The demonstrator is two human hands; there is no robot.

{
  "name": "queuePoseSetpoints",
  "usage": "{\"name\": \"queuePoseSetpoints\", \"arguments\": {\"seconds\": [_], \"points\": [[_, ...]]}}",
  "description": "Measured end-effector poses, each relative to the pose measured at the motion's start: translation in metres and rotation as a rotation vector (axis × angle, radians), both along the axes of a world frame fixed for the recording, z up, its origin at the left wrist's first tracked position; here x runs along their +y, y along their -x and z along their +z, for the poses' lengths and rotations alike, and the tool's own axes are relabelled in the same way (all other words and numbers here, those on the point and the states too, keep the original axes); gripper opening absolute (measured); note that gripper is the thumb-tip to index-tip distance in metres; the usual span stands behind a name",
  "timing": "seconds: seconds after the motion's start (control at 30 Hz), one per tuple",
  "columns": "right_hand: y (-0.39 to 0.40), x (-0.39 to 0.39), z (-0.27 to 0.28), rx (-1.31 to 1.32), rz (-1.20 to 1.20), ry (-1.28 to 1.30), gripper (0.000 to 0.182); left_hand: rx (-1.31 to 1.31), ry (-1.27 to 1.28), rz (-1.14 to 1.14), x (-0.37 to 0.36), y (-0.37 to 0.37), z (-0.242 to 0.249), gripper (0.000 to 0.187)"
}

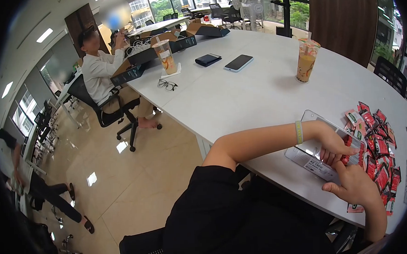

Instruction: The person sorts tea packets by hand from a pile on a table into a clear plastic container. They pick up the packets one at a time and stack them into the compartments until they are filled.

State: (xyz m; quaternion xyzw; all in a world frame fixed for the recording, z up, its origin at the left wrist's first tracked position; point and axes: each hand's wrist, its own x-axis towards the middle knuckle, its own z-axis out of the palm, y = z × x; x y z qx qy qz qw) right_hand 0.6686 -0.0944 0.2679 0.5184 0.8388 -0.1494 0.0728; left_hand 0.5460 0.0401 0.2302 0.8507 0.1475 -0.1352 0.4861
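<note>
A clear and white plastic box point(319, 167) with a printed label lies tilted near the table's front edge. Reaching into it from the left, my left hand point(335, 142) has curled fingers and its thumb over red sachets point(354, 143) at the box's right end. Beside it, my right hand point(356, 183) has its fingertips near my left fingers and its thumb spread apart; nothing shows in its grasp. A pile of red and pink sachets point(380, 147) is spread to the right of the box.
On the white table point(239, 97) stand two drink cups point(307, 59) point(165, 57), with a phone point(239, 63), wallet point(208, 59) and glasses point(167, 85). Open cartons point(133, 68) hold white cables. One person point(101, 70) sits at the far left; another point(45, 190) stands behind.
</note>
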Motion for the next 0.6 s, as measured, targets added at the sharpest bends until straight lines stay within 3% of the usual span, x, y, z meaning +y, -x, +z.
{"name": "queuePoseSetpoints", "arguments": {"seconds": [0.1, 0.27, 0.43, 0.6], "points": [[-0.005, 0.005, -0.013, 0.059, 0.11, -0.162, 0.073, -0.008, -0.031, 0.017, -0.002, 0.002, 0.0, 0.094], [-0.003, 0.004, 0.002, 0.006, -0.004, 0.057, 0.069, 0.013, -0.061, 0.001, -0.004, 0.005, 0.005, 0.091], [-0.023, 0.01, -0.005, 0.306, 0.034, 0.07, 0.052, -0.01, -0.021, -0.018, -0.014, 0.01, 0.012, 0.092], [-0.032, 0.0, -0.001, 0.414, 0.04, 0.015, 0.044, -0.01, 0.065, -0.043, -0.014, 0.004, 0.004, 0.091]]}}
